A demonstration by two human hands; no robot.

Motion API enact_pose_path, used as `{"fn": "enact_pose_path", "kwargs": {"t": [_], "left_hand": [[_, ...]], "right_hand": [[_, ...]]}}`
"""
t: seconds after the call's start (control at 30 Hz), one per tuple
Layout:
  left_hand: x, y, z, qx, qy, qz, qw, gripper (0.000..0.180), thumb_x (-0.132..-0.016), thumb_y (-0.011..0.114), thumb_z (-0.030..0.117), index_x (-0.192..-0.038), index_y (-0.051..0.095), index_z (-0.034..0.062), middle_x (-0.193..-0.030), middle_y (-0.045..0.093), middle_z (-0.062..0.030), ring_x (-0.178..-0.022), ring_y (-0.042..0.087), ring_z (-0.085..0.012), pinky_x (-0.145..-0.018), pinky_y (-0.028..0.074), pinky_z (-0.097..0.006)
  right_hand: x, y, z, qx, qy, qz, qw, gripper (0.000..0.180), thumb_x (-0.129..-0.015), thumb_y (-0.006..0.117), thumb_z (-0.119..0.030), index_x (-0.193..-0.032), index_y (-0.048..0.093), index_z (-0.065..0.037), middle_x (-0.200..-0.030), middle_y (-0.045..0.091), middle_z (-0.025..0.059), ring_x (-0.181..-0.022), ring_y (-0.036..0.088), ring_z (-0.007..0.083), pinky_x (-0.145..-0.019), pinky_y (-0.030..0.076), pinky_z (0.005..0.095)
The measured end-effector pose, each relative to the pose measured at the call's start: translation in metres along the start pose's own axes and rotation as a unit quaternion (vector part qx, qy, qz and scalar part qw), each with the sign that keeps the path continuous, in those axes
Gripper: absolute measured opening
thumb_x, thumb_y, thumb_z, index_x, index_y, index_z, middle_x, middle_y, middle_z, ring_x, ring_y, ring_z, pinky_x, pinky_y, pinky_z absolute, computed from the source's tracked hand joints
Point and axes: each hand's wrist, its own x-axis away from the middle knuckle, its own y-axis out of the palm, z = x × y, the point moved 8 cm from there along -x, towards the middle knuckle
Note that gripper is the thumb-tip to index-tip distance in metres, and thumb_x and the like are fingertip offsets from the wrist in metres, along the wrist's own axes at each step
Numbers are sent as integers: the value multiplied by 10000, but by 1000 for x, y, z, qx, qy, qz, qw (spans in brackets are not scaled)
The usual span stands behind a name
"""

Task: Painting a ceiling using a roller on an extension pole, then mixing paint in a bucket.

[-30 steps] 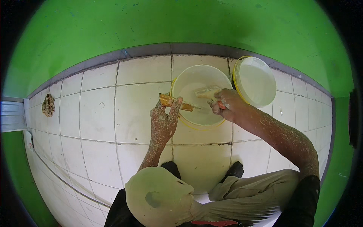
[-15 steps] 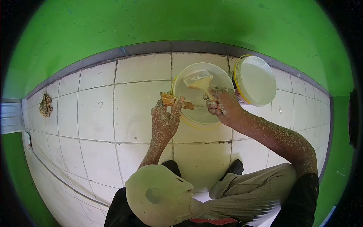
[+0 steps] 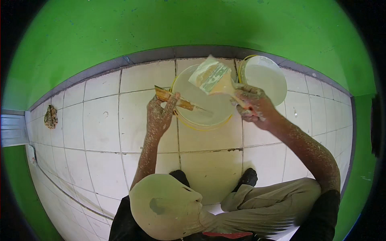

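Observation:
My right hand (image 3: 253,102) grips the pale handle of a wide putty knife (image 3: 211,76). Its broad blade, smeared with white paste, is raised above the round bucket (image 3: 175,105). A wooden-handled scraper (image 3: 177,99) lies across the fingers of my left hand (image 3: 161,114), pinched by thumb and fingers. Its thin end, seen nearly edge-on, points over the bucket's inside. The bucket is white with a yellow edge and holds whitish material. White specks cover both hands and forearms.
Right of the bucket, a second white container (image 3: 265,78) with a yellow rim leans near the green wall (image 3: 161,24). A crumpled, stained rag (image 3: 51,117) lies on the tiled floor (image 3: 100,128) at far left. My feet (image 3: 247,176) are close in front of the bucket.
The putty knife has risen from inside the bucket toward me, its blade now turned to show a broad face. My left hand has shifted slightly left with the scraper.

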Motion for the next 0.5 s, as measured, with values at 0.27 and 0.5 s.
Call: {"fn": "enact_pose_path", "kwargs": {"t": [0.27,0.5], "left_hand": [[-29,-6,1,14,-55,-68,996,487,-895,650,399,-1077,612,-51,-884,662,-115,-797,642,-145,-654,552,-283],[-32,-9,18,-50,-27,-24,998,434,-888,672,347,-1039,634,-57,-833,669,-115,-739,627,-140,-650,531,-303]], "right_hand": [[52,39,-75,666,-343,-108,654,348,-937,536,-148,-1272,562,-60,-898,624,144,-691,590,161,-636,516,318],[68,28,-39,872,-250,-78,413,515,-749,612,-27,-1257,568,-96,-1143,590,162,-943,625,274,-794,512,397]]}}
